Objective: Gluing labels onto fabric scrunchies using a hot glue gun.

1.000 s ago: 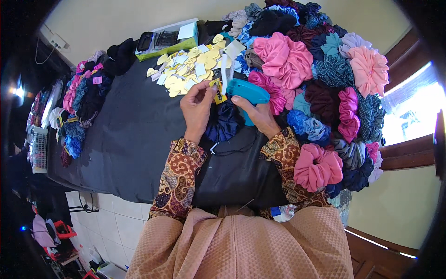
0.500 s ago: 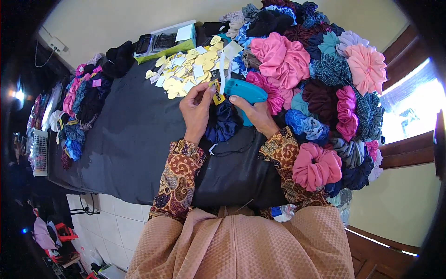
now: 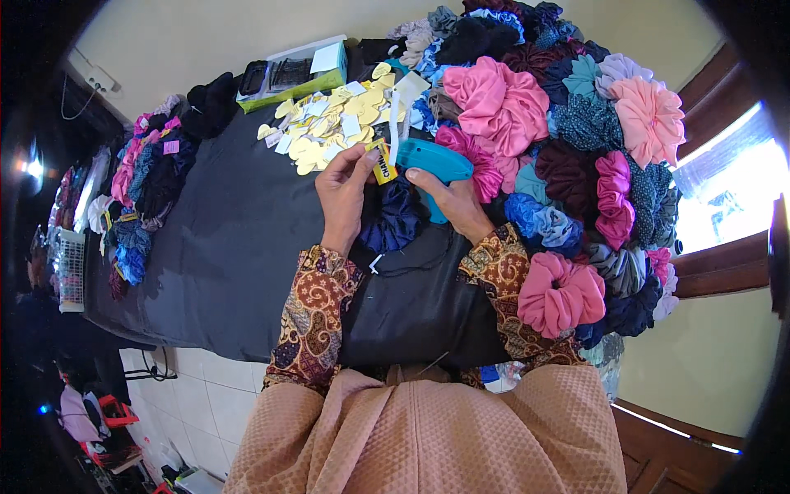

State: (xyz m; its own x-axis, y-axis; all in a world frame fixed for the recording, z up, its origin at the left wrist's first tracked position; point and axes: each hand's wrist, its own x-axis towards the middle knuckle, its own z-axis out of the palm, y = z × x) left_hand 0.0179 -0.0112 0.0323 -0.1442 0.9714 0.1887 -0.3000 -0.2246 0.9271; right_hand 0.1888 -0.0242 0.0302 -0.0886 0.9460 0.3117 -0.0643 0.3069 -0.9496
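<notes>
My right hand (image 3: 455,202) is wrapped round the handle of a teal tagging gun (image 3: 440,161), with a white strip of fasteners (image 3: 394,123) standing up from it. Between the thumb and fingers of my left hand (image 3: 342,194) a small yellow tag (image 3: 383,167) with dark print is pinched, right by the front end of the gun. Below the gun, a navy satin scrunchie (image 3: 390,221) lies on the black cloth, partly hidden by the tag and gun. A thin dark cord loop with a white end (image 3: 375,264) lies just nearer to me.
Scrunchies in pink (image 3: 499,107), blue, maroon and grey are heaped along the right side. Loose yellow tags (image 3: 333,123) spread beyond my left hand, before a green-and-white box (image 3: 298,76). Another scrunchie pile (image 3: 146,177) lies at the left, beside a white basket (image 3: 71,267).
My left hand has shifted slightly left with the yellow tag, which now shows more of its face beside the gun. The right hand and tagging gun stay nearly still.
</notes>
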